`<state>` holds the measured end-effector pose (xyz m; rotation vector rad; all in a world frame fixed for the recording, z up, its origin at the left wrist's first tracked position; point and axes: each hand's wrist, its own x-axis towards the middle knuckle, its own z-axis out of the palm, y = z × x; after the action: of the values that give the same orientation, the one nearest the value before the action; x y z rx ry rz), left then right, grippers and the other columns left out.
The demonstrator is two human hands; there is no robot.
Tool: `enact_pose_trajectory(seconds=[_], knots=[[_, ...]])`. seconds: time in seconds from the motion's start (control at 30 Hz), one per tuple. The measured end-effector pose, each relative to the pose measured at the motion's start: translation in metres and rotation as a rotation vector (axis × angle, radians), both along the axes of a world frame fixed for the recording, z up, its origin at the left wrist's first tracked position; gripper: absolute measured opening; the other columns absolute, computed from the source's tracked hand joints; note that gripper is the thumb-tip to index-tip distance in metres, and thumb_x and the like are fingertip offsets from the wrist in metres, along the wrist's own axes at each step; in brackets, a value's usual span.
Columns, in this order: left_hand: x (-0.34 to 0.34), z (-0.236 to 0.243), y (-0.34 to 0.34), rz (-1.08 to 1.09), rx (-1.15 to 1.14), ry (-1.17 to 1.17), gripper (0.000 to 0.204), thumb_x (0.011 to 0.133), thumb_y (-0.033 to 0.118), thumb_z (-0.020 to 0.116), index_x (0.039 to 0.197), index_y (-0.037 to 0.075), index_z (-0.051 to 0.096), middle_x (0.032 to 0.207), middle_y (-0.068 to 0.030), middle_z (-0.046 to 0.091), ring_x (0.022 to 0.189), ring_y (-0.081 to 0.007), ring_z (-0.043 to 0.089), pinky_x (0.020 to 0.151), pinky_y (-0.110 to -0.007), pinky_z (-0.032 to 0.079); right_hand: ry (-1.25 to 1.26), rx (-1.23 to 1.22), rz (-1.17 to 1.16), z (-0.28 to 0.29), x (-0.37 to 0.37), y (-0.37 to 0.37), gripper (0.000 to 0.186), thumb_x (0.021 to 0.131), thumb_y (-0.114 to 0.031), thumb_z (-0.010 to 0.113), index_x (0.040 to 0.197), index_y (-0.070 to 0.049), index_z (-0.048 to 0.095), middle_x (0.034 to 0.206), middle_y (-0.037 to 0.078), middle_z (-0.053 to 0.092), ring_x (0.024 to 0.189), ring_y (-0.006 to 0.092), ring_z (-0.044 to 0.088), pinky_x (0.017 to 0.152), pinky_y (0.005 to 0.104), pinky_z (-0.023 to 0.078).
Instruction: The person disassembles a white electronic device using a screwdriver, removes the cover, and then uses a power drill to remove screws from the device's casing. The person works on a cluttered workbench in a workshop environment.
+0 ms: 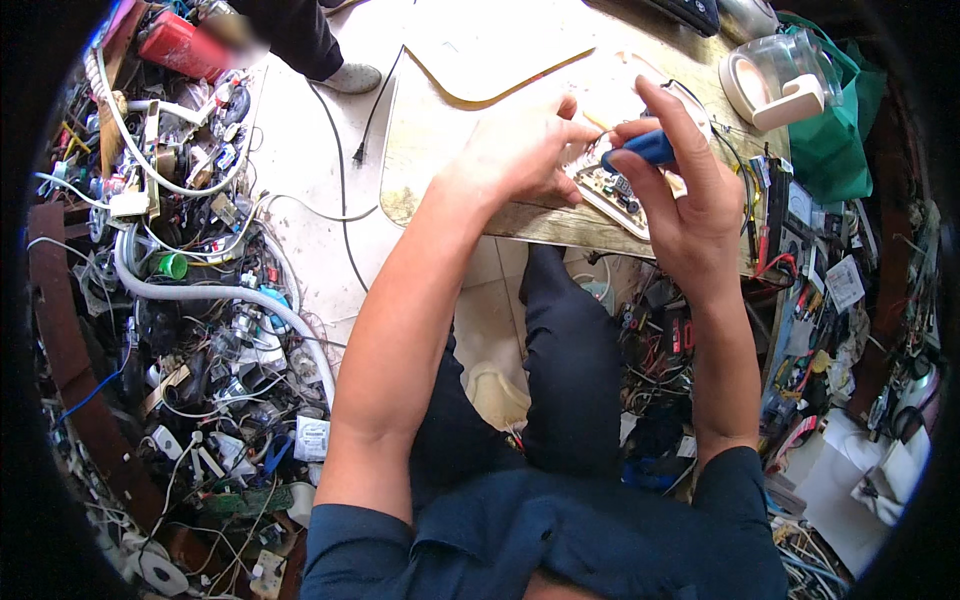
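An open white plastic casing (632, 222) with a circuit board (622, 187) inside lies at the near edge of the worn wooden table. Over the board, my right hand (690, 190) grips a blue-handled screwdriver (652, 148) between thumb and fingers; its shaft is not visible to me. My left hand (530, 145) comes in from the left, its thumb and fingers bent around the casing's left side. Those fingers partly cover the board's left end and some thin wires there.
A clear jug (805, 70) with a pale lid lies by a green bag (840, 150) at the far right. Heaped parts and cables (220, 350) fill the left floor. More tools and scraps crowd the right. A person's shoe (352, 78) stands beyond the table's left side.
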<state>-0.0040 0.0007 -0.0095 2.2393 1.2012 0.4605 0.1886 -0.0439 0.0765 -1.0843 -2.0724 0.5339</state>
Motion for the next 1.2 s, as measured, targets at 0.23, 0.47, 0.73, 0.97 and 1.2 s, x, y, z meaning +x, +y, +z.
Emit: enact_pose_trajectory(seconds=[0.23, 0.47, 0.73, 0.97, 1.2], knots=[[0.001, 0.004, -0.002, 0.012, -0.032, 0.022, 0.072, 0.070, 0.037, 0.095, 0.136, 0.027, 0.069, 0.142, -0.0123, 0.059, 0.130, -0.0347, 0.060, 0.106, -0.045, 0.051, 0.015, 0.104, -0.020, 0.002, 0.001, 0.007, 0.049, 0.091, -0.005, 0.079, 0.138, -0.008, 0.066, 0.103, 0.014, 0.075, 0.086, 0.0227, 0.074, 0.072, 0.0340, 0.060], [0.006, 0.010, 0.003, -0.029, -0.249, 0.079, 0.084, 0.070, 0.035, 0.096, 0.147, 0.029, 0.062, 0.156, -0.0196, 0.051, 0.137, -0.0386, 0.057, 0.112, -0.046, 0.049, -0.099, 0.316, -0.117, -0.007, 0.002, -0.003, 0.038, 0.088, -0.011, 0.079, 0.125, -0.014, 0.070, 0.085, 0.008, 0.072, 0.071, 0.0249, 0.072, 0.061, 0.0386, 0.056], [0.005, 0.017, -0.003, 0.019, -0.125, 0.085, 0.077, 0.068, 0.035, 0.097, 0.138, 0.022, 0.069, 0.150, -0.0120, 0.054, 0.133, -0.0356, 0.059, 0.107, -0.047, 0.052, 0.145, 0.048, -0.295, 0.004, 0.033, -0.025, 0.028, 0.092, -0.021, 0.082, 0.114, -0.012, 0.069, 0.085, 0.009, 0.072, 0.076, 0.0188, 0.074, 0.061, 0.0328, 0.056], [0.011, 0.026, -0.005, 0.038, -0.126, 0.145, 0.081, 0.068, 0.037, 0.097, 0.142, 0.021, 0.068, 0.151, -0.0124, 0.053, 0.134, -0.0345, 0.059, 0.108, -0.046, 0.052, 0.395, -0.017, -0.739, -0.023, 0.139, -0.112, 0.024, 0.091, 0.001, 0.079, 0.109, -0.002, 0.064, 0.118, 0.014, 0.074, 0.105, 0.0169, 0.070, 0.090, 0.0309, 0.057], [0.010, 0.019, -0.016, 0.055, -0.027, 0.078, 0.073, 0.072, 0.033, 0.095, 0.138, 0.015, 0.069, 0.148, -0.0113, 0.058, 0.121, -0.0323, 0.066, 0.100, -0.043, 0.055, 0.298, 0.181, -0.893, -0.059, 0.210, -0.073, 0.017, 0.089, 0.002, 0.078, 0.099, 0.000, 0.064, 0.118, 0.015, 0.075, 0.099, 0.0237, 0.071, 0.086, 0.0355, 0.055]])
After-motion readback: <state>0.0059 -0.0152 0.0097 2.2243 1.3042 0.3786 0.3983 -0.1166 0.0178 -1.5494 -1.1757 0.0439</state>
